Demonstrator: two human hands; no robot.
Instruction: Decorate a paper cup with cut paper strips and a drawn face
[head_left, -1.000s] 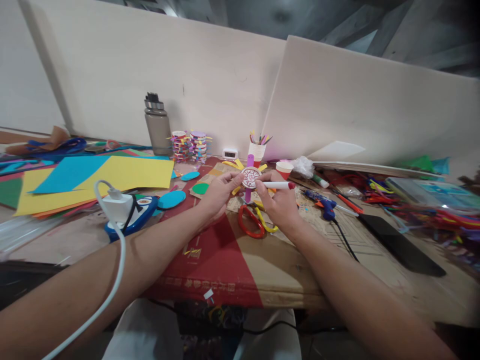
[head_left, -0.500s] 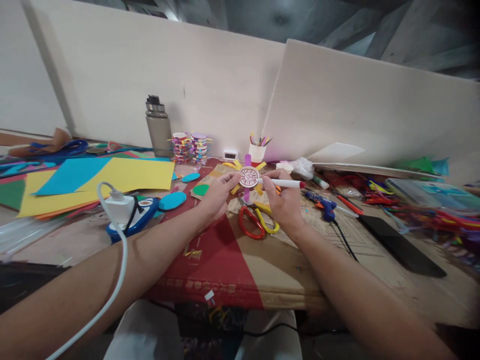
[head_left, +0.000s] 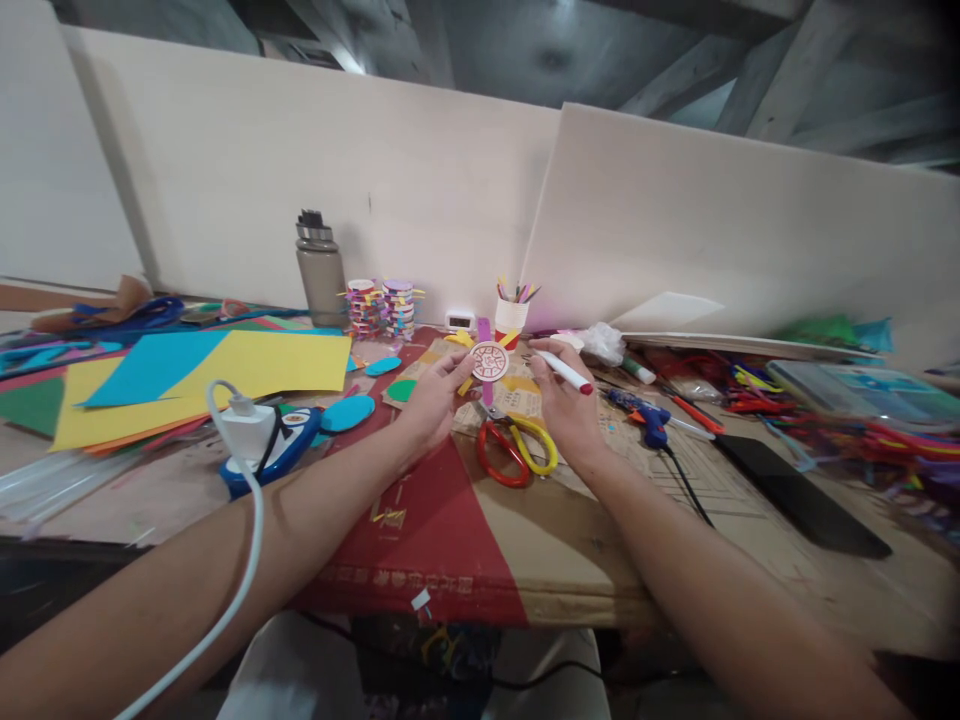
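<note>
Between the thumb and fingers of my left hand (head_left: 437,400) is a round white paper disc (head_left: 490,362) with a red drawn pattern. Purple and yellow strips stick out from its edge. My right hand (head_left: 564,405) is closed around a white marker (head_left: 562,370) with a red end, held a little to the right of the disc and apart from it. Below the disc, between my hands, lie scissors (head_left: 504,470) with one red and one yellow handle. A green paper circle (head_left: 402,390) lies beside my left hand.
Coloured paper sheets (head_left: 285,360), blue circles (head_left: 348,413) and a plugged power strip (head_left: 277,450) lie left. A bottle (head_left: 321,275), stacked discs (head_left: 399,308) and a cup of strips (head_left: 511,312) stand behind. A glue gun (head_left: 651,420) and phone (head_left: 799,495) lie right.
My right hand has drawn the marker away from the disc, and its red end now tilts lower. My left hand has moved the disc slightly left. The view has tipped up a little.
</note>
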